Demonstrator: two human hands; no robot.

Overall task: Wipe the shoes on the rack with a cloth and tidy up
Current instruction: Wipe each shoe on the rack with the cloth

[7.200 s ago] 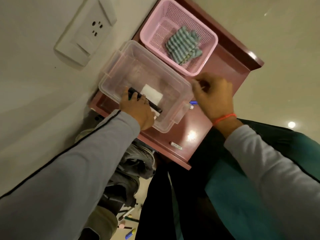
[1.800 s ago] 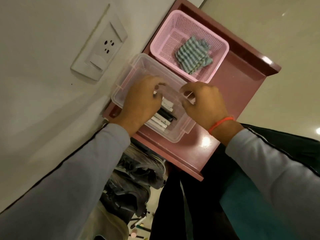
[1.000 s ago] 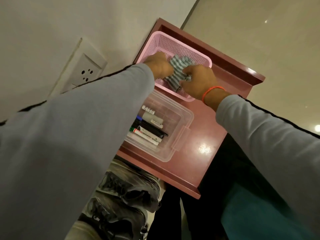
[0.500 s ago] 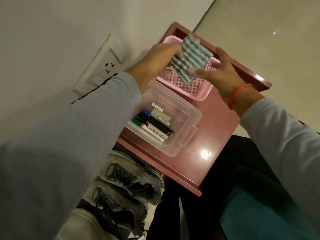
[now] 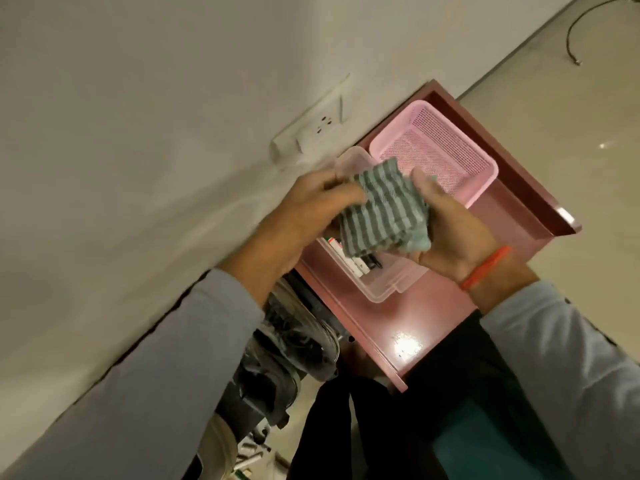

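A folded grey-and-green striped cloth (image 5: 384, 211) is held in the air between both my hands, above the clear plastic box. My left hand (image 5: 311, 206) grips its left edge with curled fingers. My right hand (image 5: 450, 233) holds its right side, thumb up along the cloth. The pink mesh basket (image 5: 460, 157) on the dark red rack top (image 5: 398, 317) has nothing in it. Grey shoes (image 5: 291, 344) sit on a lower shelf under the rack top, partly hidden by my left sleeve.
A clear plastic box (image 5: 381, 282) with several markers sits on the rack top under the cloth. A wall socket (image 5: 311, 129) is on the wall to the left. Loose pens (image 5: 249, 459) lie on the floor below. A cable (image 5: 581, 26) lies at the far right.
Both hands left the marker box, reached into the pink basket, and lifted the striped cloth out. The cloth now sits lower and nearer, over the clear box.
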